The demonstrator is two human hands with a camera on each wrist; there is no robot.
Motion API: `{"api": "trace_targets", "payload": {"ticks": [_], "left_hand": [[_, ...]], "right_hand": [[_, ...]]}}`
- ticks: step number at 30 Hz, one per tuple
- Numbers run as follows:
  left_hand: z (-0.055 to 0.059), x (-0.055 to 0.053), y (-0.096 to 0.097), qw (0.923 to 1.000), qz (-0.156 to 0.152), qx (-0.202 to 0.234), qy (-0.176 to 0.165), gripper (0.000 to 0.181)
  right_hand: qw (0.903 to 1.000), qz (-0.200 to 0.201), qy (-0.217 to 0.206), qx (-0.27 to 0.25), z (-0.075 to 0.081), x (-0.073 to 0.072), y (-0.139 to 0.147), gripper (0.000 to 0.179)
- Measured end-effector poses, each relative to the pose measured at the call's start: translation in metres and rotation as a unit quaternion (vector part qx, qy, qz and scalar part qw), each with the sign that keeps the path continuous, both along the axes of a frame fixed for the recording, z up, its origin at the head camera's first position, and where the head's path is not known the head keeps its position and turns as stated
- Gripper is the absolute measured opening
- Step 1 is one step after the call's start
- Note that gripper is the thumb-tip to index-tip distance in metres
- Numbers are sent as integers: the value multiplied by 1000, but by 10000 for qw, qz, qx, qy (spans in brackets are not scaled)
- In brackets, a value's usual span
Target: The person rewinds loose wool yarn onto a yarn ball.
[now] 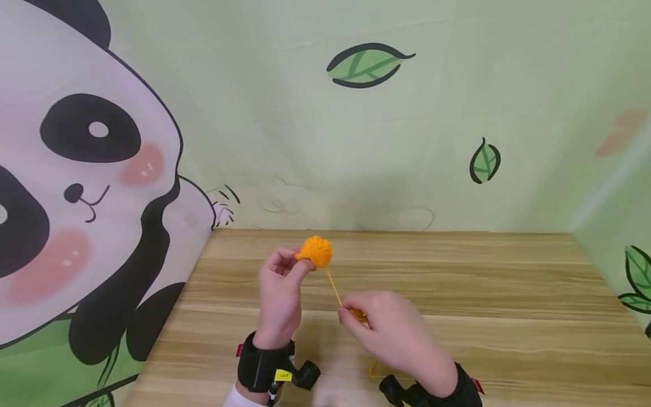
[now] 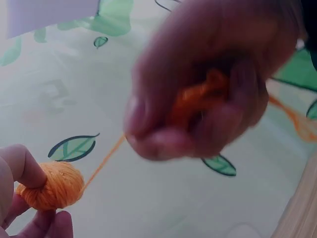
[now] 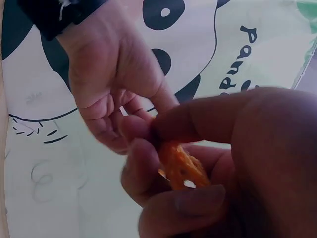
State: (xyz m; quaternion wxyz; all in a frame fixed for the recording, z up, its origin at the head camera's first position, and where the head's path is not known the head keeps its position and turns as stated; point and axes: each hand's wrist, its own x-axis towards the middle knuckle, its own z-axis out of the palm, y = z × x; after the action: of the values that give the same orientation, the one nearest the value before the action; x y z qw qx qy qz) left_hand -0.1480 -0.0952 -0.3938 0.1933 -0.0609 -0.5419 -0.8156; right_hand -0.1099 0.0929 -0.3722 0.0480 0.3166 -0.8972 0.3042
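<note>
A small ball of orange yarn is pinched between the thumb and fingers of my left hand, raised in front of the backdrop. One taut strand runs from the ball down to my right hand. The right thumb and forefinger pinch that strand, and a loose bunch of orange yarn sits inside the curled fingers. In the left wrist view, the wound ball is at lower left and a yarn tail hangs behind the right hand.
Beneath both hands lies a wood-grain table. A pale green backdrop with a panda and leaves stands behind and at the sides. Black cameras are strapped to both wrists, the left one close to the right one.
</note>
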Motion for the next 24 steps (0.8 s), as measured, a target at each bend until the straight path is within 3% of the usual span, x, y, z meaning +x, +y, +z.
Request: {"api": "trace_targets", "payload": {"ticks": [6,9,12,16,20,22,24], "left_hand": [[-7,-5,0,9974,497,-512,116,14],[-9,-7,1,9929,794,-869,160,15],[-8,-7,3,9835,1052,-1454,241,16],[3,-1,8,9599,1282,-2402,674,19],[15,5,11,9288,1407,-3241,1116,21],[15,5,9,9193,1183,-3573,1148,22],[14,4,5,9154,573,-3830,1100,22]], "right_hand": [[9957,863,-231,257,4,8,1,27],[9918,1273,-49,113,7,13,2,31],[9873,1466,445,-427,11,16,5,26],[9742,934,1387,-1519,17,15,9,15],[9439,60,2172,-2489,22,11,15,14],[9265,-241,2391,-2896,24,10,20,14],[9128,-570,2510,-3170,25,8,25,14]]}}
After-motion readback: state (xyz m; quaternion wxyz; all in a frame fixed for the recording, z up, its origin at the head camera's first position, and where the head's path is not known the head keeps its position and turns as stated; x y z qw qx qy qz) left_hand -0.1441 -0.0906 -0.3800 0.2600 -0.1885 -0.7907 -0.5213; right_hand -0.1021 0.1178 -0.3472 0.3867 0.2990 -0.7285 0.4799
